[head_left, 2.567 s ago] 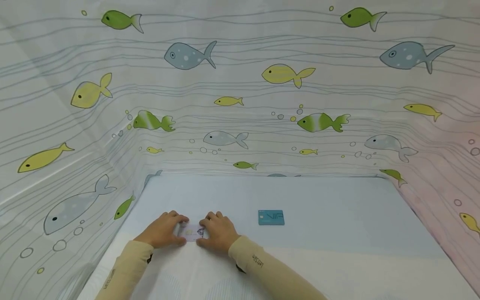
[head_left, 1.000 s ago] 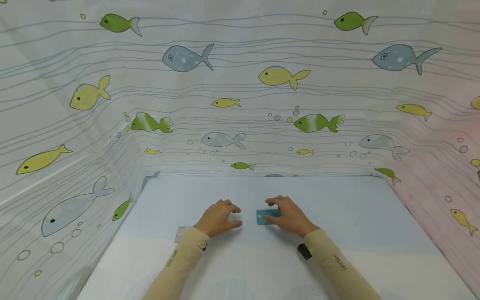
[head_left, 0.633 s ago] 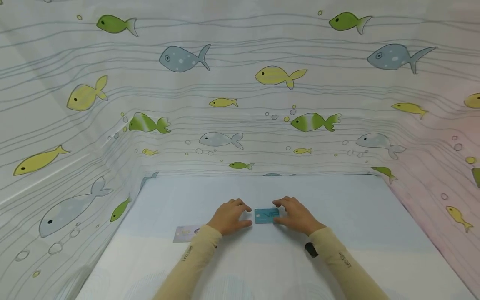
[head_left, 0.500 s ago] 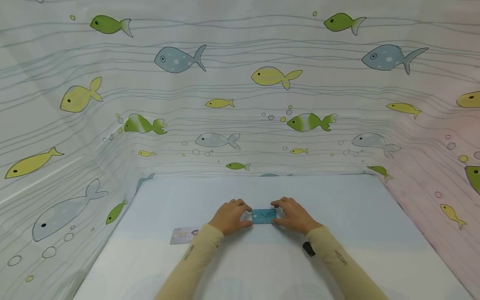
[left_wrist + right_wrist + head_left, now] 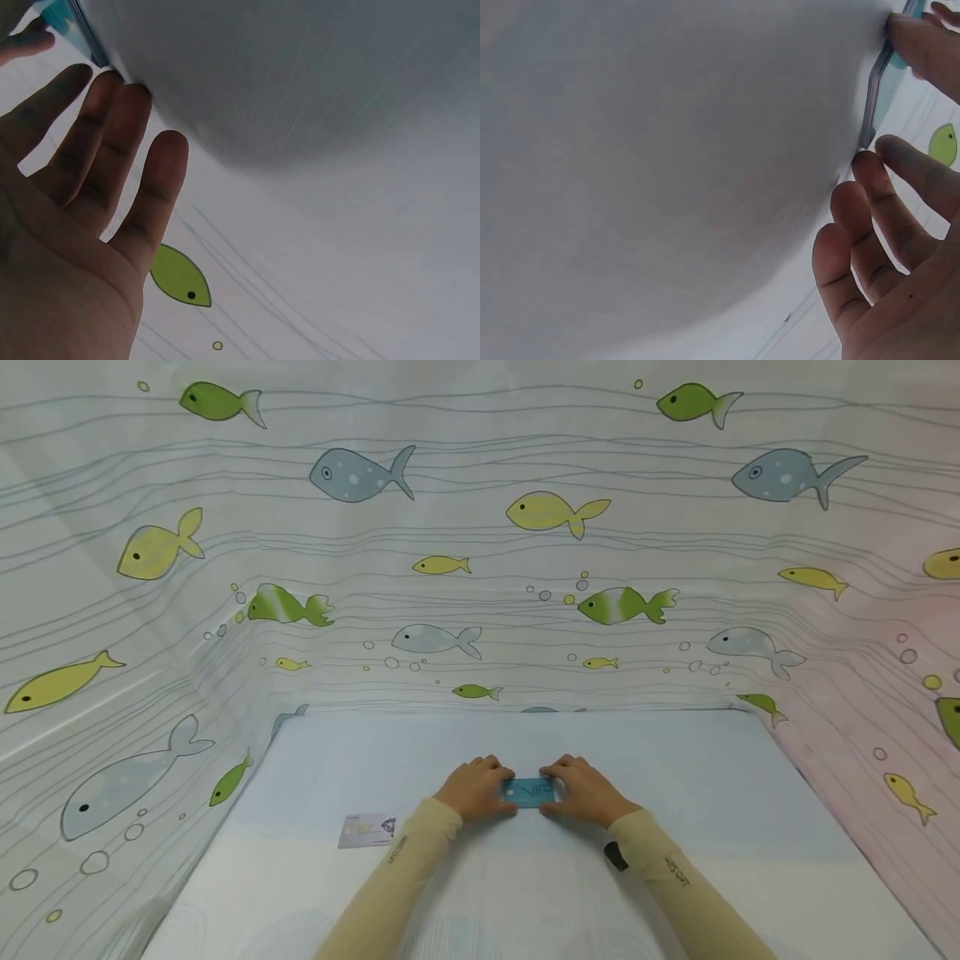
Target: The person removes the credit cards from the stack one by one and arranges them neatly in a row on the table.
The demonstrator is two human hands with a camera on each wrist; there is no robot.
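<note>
A teal bank-style card (image 5: 530, 792) printed "VIP" lies on the table between both hands. My left hand (image 5: 472, 789) has its thumb and fingertips at the card's left end, one at the near edge, one at the far edge. The right hand (image 5: 588, 792) pinches the right end in the same way. In the right wrist view, the thumb and index finger span the card's dark, layered-looking edge (image 5: 874, 94). A pale purple card (image 5: 367, 831) with a dark emblem lies flat to the left, beside the left sleeve.
The table (image 5: 660, 777) has a pale blue and white cover. A fish-printed curtain (image 5: 465, 602) rises behind it and along both sides. Beige sleeves (image 5: 393, 877) cover both forearms, and a dark band (image 5: 617, 856) sits at the right wrist.
My hands have left the purple card and moved right to the teal card. Over the last half second the left hand has shifted slightly right, and both hands have closed in on its ends.
</note>
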